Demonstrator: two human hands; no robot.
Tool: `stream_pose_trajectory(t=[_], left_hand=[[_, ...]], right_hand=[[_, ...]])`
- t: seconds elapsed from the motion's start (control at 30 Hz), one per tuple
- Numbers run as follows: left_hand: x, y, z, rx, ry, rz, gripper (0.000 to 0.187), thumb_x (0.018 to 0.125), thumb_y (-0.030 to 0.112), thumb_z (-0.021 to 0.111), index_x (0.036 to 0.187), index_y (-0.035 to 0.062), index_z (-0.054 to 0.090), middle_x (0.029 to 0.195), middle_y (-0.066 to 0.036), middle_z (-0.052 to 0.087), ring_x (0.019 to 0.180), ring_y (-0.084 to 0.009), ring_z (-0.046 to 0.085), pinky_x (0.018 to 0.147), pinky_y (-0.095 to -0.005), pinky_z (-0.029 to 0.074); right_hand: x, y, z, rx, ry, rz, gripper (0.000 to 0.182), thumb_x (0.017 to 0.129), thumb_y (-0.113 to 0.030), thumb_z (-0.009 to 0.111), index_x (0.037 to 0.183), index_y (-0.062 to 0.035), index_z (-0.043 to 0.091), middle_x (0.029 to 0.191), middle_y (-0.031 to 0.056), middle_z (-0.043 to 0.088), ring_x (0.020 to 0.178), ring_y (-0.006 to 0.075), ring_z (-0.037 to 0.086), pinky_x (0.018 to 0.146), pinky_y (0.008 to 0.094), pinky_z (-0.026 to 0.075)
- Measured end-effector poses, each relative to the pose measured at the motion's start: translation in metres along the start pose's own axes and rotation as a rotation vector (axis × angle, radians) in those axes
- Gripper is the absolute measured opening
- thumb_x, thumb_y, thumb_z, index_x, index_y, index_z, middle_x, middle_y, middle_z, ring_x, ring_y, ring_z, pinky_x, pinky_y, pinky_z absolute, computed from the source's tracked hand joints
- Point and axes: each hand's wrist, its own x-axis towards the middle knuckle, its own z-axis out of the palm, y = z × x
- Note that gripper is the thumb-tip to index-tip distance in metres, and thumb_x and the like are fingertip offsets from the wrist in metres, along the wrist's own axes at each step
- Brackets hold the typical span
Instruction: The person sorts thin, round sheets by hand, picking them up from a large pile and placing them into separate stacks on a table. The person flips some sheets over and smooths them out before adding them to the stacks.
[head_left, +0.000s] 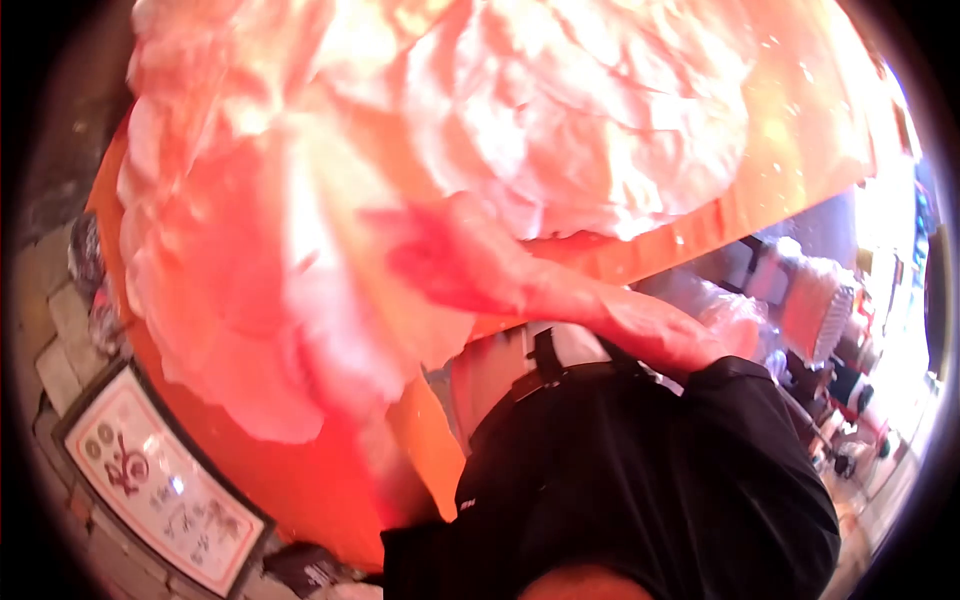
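Reaching over the crinkled pale sheet (560, 110), the right hand (440, 255) is showing loosely parted fingers; the left hand (335, 345) is blurring (whether it is spread or pinching, one cannot tell). The sheet is lying beneath and beyond both hands on the orange table (620, 255). Bare orange strips are running along the table's edge right of the right hand and outside the sheet's lower-left edge, beyond the left.

Framed sign (165, 480) at left, beside pale bricks (60, 375); clutter (850, 390) at right.
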Motion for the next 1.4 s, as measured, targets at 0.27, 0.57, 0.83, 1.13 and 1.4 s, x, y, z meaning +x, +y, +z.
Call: stream_pose_trajectory(t=[0.27, 0.57, 0.83, 1.13, 1.4], left_hand=[[0.027, -0.055, -0.061, -0.089, 0.038, -0.154, 0.047, 0.102, 0.028, 0.049, 0.135, -0.0046, 0.05, 0.136, -0.023, 0.054, 0.122, -0.0395, 0.054, 0.102, -0.0481, 0.047], [0.027, -0.117, -0.073, -0.29, 0.036, -0.4, 0.062, 0.092, 0.025, 0.067, 0.138, -0.0086, 0.044, 0.137, -0.023, 0.053, 0.126, -0.0307, 0.053, 0.1, -0.0422, 0.05], [0.058, -0.137, -0.069, 0.052, -0.202, 0.011, 0.067, 0.088, 0.027, 0.074, 0.138, -0.0065, 0.045, 0.143, -0.024, 0.047, 0.126, -0.0351, 0.052, 0.103, -0.0486, 0.046], [0.186, -0.028, -0.019, -0.688, 0.04, -0.659, 0.055, 0.095, 0.007, 0.062, 0.143, -0.0083, 0.04, 0.142, -0.028, 0.046, 0.126, -0.0383, 0.052, 0.101, -0.0466, 0.048], [0.318, 0.09, 0.087, -0.376, 0.175, -0.483, 0.042, 0.102, 0.024, 0.05, 0.13, -0.0061, 0.056, 0.128, -0.018, 0.061, 0.115, -0.0262, 0.062, 0.098, -0.0392, 0.051]], right_hand=[[-0.072, -0.1, -0.171, -0.45, 0.3, -0.631, 0.024, 0.084, -0.001, 0.062, 0.105, -0.0037, 0.071, 0.09, 0.0146, 0.07, 0.062, 0.0177, 0.066, 0.053, 0.0308, 0.053], [-0.179, -0.201, -0.24, -1.142, 0.965, -0.568, 0.029, 0.088, 0.0, 0.058, 0.116, 0.0033, 0.066, 0.077, 0.0084, 0.07, 0.062, 0.013, 0.068, 0.053, 0.0238, 0.057], [-0.148, -0.133, -0.223, -1.866, 0.829, -0.688, 0.027, 0.082, -0.003, 0.063, 0.108, -0.0097, 0.069, 0.078, 0.0094, 0.067, 0.072, 0.0187, 0.065, 0.06, 0.033, 0.051], [-0.094, 0.09, -0.201, -1.51, 0.671, -0.176, 0.073, 0.079, -0.038, 0.075, 0.142, -0.0127, 0.048, 0.15, 0.0235, 0.036, 0.141, 0.0412, 0.029, 0.111, 0.0668, 0.025], [-0.102, 0.099, -0.213, -1.382, 0.717, -0.364, 0.059, 0.08, -0.034, 0.075, 0.132, -0.0116, 0.058, 0.143, 0.0212, 0.047, 0.138, 0.041, 0.036, 0.114, 0.0584, 0.025]])
